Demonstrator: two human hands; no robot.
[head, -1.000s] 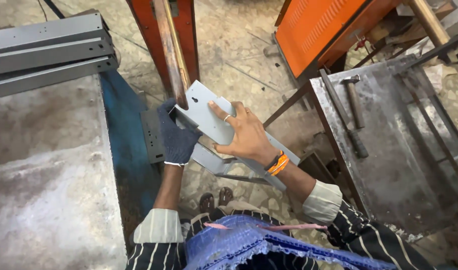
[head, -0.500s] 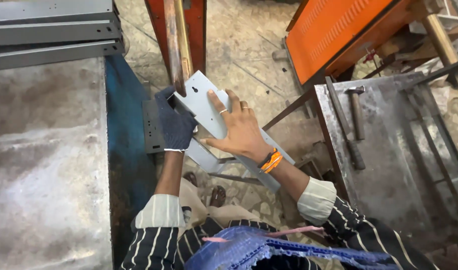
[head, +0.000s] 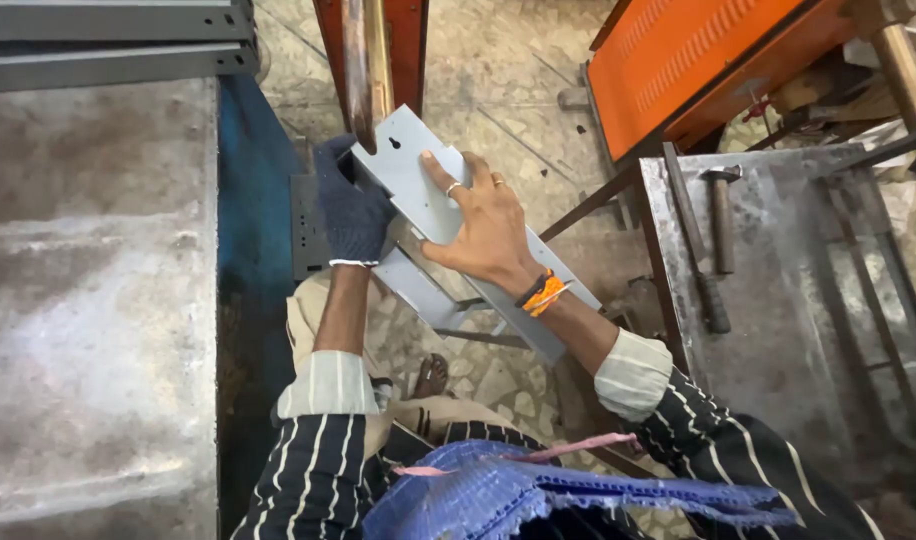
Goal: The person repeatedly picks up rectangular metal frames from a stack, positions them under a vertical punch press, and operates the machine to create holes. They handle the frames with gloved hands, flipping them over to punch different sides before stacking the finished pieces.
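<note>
A long grey sheet-metal bracket [head: 408, 165] with a keyhole slot near its top end is held slanted in front of me. My left hand [head: 353, 210], in a dark blue glove, grips its left edge from the side. My bare right hand [head: 483, 230], with rings and an orange wristband, lies flat with spread fingers on its face. The bracket's upper end touches or sits just before a rusty upright bar [head: 363, 60] in an orange frame.
A worn metal table [head: 88, 300] fills the left, with grey metal channels [head: 108, 45] stacked at its far end. At right, a steel workbench [head: 778, 300] carries a hammer [head: 720, 215] and a long file. An orange perforated panel [head: 708, 60] leans behind it. Blue mesh fabric [head: 508, 490] lies on my lap.
Both hands have pushed the bracket up and slightly left toward the upright bar, and my view has tilted so the table and bench show lower in frame.
</note>
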